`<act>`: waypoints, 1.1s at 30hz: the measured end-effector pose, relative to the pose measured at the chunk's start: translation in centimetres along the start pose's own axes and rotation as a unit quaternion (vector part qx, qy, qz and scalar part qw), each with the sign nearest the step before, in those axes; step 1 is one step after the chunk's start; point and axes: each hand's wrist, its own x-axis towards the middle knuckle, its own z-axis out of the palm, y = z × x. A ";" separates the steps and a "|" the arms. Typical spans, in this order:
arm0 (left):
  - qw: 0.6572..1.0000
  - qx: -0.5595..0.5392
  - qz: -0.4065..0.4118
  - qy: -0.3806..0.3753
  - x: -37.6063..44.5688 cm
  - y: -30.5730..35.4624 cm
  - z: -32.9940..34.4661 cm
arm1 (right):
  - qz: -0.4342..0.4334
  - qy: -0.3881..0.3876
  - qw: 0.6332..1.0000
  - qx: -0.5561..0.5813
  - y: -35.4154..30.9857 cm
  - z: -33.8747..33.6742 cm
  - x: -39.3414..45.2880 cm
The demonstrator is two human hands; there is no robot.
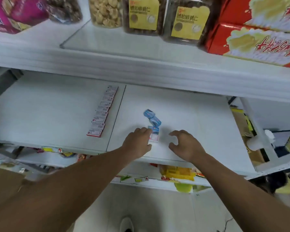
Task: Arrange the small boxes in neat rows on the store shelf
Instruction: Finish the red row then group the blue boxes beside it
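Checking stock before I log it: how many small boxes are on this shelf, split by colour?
Red-and-white boxes, in one straight row left of the shelf seam: about 10; the far ones blur together.
Blue boxes, in a crooked line by the left hand: 4.
Total: about 14.

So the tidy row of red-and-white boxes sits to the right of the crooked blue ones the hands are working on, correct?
Not quite. In the head view, the red-and-white boxes sit to the left of the blue boxes, not right. The left hand touches the blue row; the right hand hovers beside it.
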 end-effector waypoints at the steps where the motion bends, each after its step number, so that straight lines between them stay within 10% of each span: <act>1: 1.000 0.000 0.008 -0.002 0.8 -0.3 0.8 | 0.003 0.011 1.000 0.008 0.3 0.5 0.6; 33: 0.978 -0.117 -0.107 0.135 -6.2 -5.2 7.6 | -0.137 0.021 0.978 -0.155 -2.1 8.5 12.2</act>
